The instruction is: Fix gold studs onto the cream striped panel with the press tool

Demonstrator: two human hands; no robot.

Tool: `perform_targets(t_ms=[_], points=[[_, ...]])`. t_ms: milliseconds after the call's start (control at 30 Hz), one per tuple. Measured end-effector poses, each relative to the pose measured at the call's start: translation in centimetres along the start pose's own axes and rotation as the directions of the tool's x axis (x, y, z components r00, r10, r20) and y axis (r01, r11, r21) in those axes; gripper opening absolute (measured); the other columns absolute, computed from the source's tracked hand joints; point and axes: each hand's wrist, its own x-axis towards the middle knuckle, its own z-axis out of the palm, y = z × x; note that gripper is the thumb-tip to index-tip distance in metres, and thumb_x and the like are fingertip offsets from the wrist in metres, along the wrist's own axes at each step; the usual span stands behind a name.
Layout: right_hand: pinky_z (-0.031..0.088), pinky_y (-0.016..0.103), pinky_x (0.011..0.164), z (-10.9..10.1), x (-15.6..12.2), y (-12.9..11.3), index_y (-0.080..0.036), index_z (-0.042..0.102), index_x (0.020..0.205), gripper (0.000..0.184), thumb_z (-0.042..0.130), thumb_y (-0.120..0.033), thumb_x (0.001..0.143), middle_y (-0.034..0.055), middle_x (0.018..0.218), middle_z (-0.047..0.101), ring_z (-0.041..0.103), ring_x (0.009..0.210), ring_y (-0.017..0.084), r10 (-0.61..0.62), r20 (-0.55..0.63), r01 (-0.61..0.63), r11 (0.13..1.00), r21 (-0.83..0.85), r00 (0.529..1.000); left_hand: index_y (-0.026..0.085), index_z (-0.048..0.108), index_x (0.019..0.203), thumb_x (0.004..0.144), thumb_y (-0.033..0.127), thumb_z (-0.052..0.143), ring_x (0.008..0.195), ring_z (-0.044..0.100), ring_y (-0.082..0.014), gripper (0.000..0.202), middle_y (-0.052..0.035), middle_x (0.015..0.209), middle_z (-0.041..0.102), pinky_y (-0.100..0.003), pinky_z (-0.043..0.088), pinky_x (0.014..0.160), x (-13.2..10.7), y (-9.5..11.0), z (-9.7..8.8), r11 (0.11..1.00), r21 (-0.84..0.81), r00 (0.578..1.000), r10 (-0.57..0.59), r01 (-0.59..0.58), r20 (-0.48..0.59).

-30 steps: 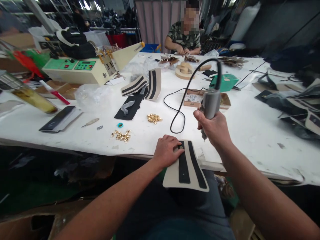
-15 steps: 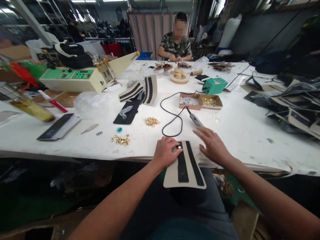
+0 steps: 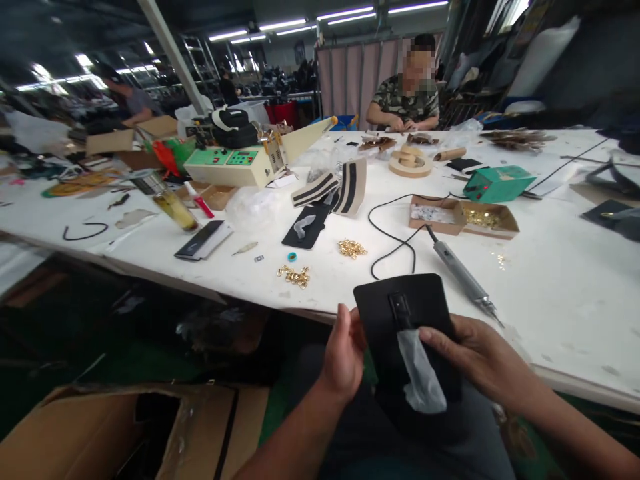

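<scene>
Black panel (image 3: 383, 347), one: lower centre of the frame, tilted, its face bearing a strap fitting (image 3: 399, 309) and a translucent wrap (image 3: 423, 377). Right hand (image 3: 477, 347): closed on the panel's right edge, thumb laid over the front. Left hand (image 3: 345, 357): at the panel's left edge, thumb standing clear, fingers partly hidden; whether they grip cannot be told. Grey driver (image 3: 461, 275), corded: lying on the white table (image 3: 565, 293), right of centre. Gold-coloured hardware (image 3: 352, 249): two small piles, centre. Green box (image 3: 500, 184): upper right.
</scene>
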Motion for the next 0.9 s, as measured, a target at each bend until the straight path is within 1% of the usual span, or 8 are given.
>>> perform_targets(t_ms=[100,167,300,367,467,600,767,900], points=[[0.045,0.025,0.054,2.3,2.2,-0.6,-0.020,0.067,0.088,0.046,0.060,-0.064,0.099,0.0002,0.077,0.067,0.060,0.066,0.017,0.041,0.225,-0.060,0.995,0.075,0.973,0.015,0.077,0.127,0.085,0.074,0.073,0.125,0.069,-0.0406,0.072,-0.0160,0.120,0.080,-0.053,0.053,0.110,-3.0,0.4,-1.5,0.996,-0.093,1.000,0.011,-0.014,-0.027],[0.046,0.026,0.057,4.0,4.4,-0.5,-0.021,0.069,0.093,0.041,0.063,-0.061,0.099,-0.0003,0.078,0.067,0.061,0.068,0.017,-0.003,0.289,-0.007,0.999,0.031,0.957,0.014,0.076,0.130,0.085,0.058,0.082,0.122,0.072,-0.0390,0.063,-0.0158,0.119,0.081,-0.052,0.053,0.112,-3.7,0.1,-3.2,0.998,-0.052,0.983,0.029,-0.039,-0.180],[0.052,0.030,0.069,7.3,10.3,-0.5,-0.023,0.075,0.110,0.033,0.069,-0.052,0.096,0.0009,0.084,0.072,0.066,0.074,0.019,-0.181,0.076,0.188,0.977,-0.097,0.981,0.017,0.074,0.132,0.083,0.050,0.087,0.129,0.070,-0.0352,0.060,-0.0139,0.125,0.080,-0.050,0.048,0.118,-3.8,-1.3,-7.2,0.998,0.026,0.897,0.070,-0.065,-0.436],[0.053,0.032,0.077,9.0,14.0,-1.0,-0.024,0.077,0.112,0.024,0.068,-0.041,0.097,0.0035,0.096,0.075,0.069,0.081,0.020,-0.318,-0.011,0.309,0.930,-0.199,0.948,0.018,0.076,0.129,0.082,0.050,0.088,0.133,0.067,-0.0341,0.058,-0.0135,0.128,0.079,-0.048,0.045,0.122,-3.9,-2.0,-8.7,0.995,0.085,0.862,0.095,-0.060,-0.498],[0.053,0.031,0.082,11.3,19.6,-2.2,-0.028,0.079,0.117,0.023,0.061,-0.029,0.102,0.0043,0.116,0.075,0.071,0.088,0.018,-0.412,0.069,0.396,0.799,-0.452,0.909,0.017,0.077,0.126,0.083,0.053,0.086,0.130,0.069,-0.0348,0.057,-0.0148,0.128,0.079,-0.048,0.047,0.120,-4.2,-2.6,-9.7,0.994,0.105,0.858,0.062,-0.010,-0.509],[0.051,0.029,0.079,13.5,24.9,-3.7,-0.031,0.079,0.123,0.028,0.060,-0.024,0.103,0.0038,0.129,0.071,0.069,0.106,0.021,-0.375,0.216,0.424,0.668,-0.611,0.902,0.013,0.079,0.120,0.081,0.057,0.086,0.116,0.076,-0.0366,0.059,-0.0169,0.118,0.081,-0.047,0.055,0.109,-4.5,-2.4,-9.5,0.996,0.062,0.887,-0.026,0.062,-0.461],[0.046,0.031,0.083,14.1,26.6,-4.2,-0.029,0.082,0.108,0.022,0.062,-0.023,0.101,0.0062,0.112,0.073,0.064,0.109,0.024,-0.353,0.362,0.505,0.569,-0.648,0.863,0.014,0.080,0.115,0.082,0.059,0.084,0.106,0.078,-0.0351,0.056,-0.0155,0.113,0.082,-0.045,0.059,0.101,-4.3,-1.6,-9.5,0.994,0.067,0.881,-0.050,0.092,-0.470],[0.045,0.034,0.085,13.4,26.4,-4.0,-0.022,0.079,0.104,0.020,0.060,-0.024,0.100,0.0101,0.110,0.073,0.063,0.106,0.026,-0.311,0.348,0.467,0.551,-0.692,0.884,0.014,0.081,0.116,0.083,0.058,0.083,0.107,0.078,-0.0352,0.055,-0.0153,0.112,0.082,-0.047,0.057,0.104,-4.0,-1.2,-9.7,0.993,0.080,0.887,-0.035,0.081,-0.461]])
